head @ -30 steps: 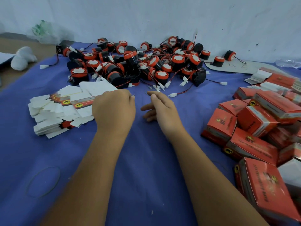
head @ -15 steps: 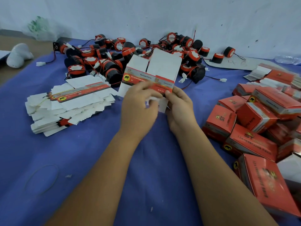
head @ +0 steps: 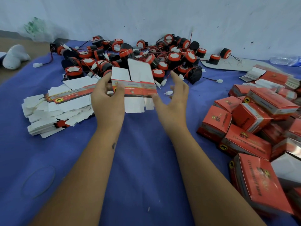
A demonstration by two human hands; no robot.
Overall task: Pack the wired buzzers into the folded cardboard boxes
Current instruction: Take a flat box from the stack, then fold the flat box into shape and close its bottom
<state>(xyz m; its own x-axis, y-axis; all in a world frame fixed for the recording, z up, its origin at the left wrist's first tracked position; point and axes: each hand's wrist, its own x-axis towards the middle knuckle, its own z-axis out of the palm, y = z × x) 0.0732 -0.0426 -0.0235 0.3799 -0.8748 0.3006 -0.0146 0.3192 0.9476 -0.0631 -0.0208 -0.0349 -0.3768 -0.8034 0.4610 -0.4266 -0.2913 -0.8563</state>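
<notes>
While my left hand (head: 107, 98) pinches the flat, unfolded cardboard box (head: 135, 85) by its left edge, holding it up above the blue cloth (head: 138, 160), my right hand (head: 174, 98) is spread open — only its thumb touches the box's right edge. Behind it lies the heap of wired buzzers (head: 146, 57); flat blanks (head: 57, 108) sit left, folded red boxes (head: 252, 128) right.

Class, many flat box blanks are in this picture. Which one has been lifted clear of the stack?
The flat box blank gripped by the left hand, above the cloth; the others lie stacked.
</notes>
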